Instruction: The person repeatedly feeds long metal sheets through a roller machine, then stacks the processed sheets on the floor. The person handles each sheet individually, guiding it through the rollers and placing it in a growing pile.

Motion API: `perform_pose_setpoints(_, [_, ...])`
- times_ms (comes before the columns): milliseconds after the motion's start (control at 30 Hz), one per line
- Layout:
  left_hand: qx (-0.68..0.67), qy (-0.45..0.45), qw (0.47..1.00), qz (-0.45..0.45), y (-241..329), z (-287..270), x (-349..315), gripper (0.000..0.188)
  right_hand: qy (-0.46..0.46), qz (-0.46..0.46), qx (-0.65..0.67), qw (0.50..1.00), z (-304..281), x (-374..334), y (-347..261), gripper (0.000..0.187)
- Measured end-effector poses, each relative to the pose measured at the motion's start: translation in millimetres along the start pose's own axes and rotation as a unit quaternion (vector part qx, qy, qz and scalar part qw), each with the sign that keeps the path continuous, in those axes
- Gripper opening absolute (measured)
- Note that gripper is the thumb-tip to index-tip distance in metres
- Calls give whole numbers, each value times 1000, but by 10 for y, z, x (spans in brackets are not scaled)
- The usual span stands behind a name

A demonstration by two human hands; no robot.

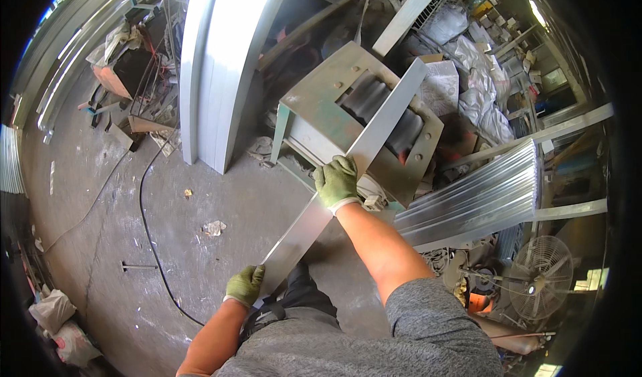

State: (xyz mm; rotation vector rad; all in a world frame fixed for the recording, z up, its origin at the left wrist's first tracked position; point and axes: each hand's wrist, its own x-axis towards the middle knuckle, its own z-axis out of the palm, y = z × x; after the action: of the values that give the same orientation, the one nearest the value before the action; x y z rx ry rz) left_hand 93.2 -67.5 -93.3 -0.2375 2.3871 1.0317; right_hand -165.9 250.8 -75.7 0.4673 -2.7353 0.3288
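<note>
Part of the dark rollers (366, 96) is covered by a long metal strip (386, 119), slanted across the machine (321, 96) and past its far edge; whether they touch cannot be told. Its lower end is gripped by the left hand (245, 285), upper arm cut off; its middle is clasped by the right hand (336, 181), arm outstretched, at the machine's near edge

Your gloved left hand (245, 285) and right hand (338, 181) grip.
Your right arm (382, 246) reaches forward; your left forearm (215, 331) sits lower.
</note>
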Motion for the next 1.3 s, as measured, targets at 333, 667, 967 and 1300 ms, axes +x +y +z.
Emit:
perform_pose_setpoints(333, [7, 9, 1000, -21, -980, -67, -570, 63, 12, 23, -14, 1000, 103, -598, -980, 29])
perform_pose_setpoints(667, [20, 7, 997, -76, -1814, -105, -1096, 67, -24, 25, 38, 999, 219, -1149, -1792, 20])
perform_pose_setpoints(967, [35, 33, 991, -127, -2354, -157, -1532, 72, -41, 35, 59, 997, 262, -1527, -2384, 21])
perform_pose_setpoints(1300, [97, 12, 983, -154, -3085, -399, -2182, 71, -175, 38, 192, 965, 120, -1982, -3080, 26])
